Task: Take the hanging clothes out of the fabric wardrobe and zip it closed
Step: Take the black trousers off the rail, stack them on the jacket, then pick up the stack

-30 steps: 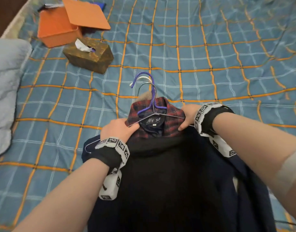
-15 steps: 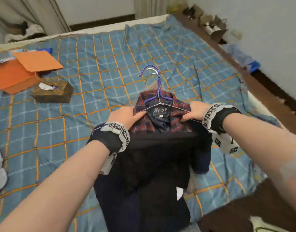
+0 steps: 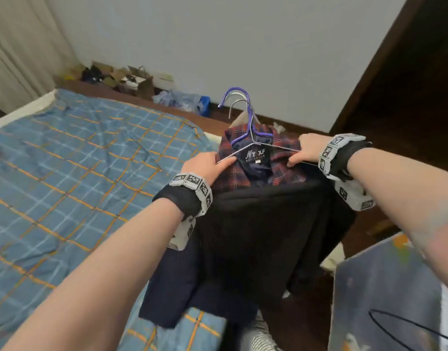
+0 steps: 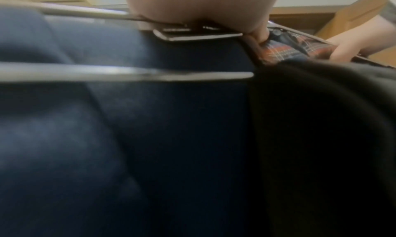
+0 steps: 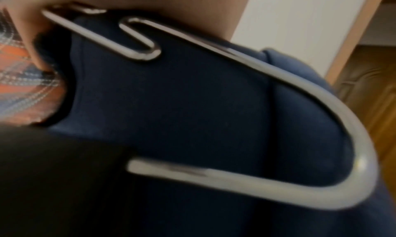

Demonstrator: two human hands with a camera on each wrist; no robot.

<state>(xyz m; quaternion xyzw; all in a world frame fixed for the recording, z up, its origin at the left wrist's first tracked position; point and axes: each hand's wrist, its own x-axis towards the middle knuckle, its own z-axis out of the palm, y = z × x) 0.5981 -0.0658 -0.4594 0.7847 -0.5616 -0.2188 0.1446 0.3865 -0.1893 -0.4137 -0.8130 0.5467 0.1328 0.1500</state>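
Dark bundle of hanging clothes held in air beside bed, wardrobe unseen. Left hand, right hand clamped on hanger shoulders. Risk, as judged: stacked hangers slipping apart, navy jacket sliding off if bundle tilts.

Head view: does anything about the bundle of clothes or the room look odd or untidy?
Nothing looks damaged. Both hands grip a stack of clothes on hangers, hooks pointing different ways. Boxes and bags sit cluttered along the wall beyond the bed.
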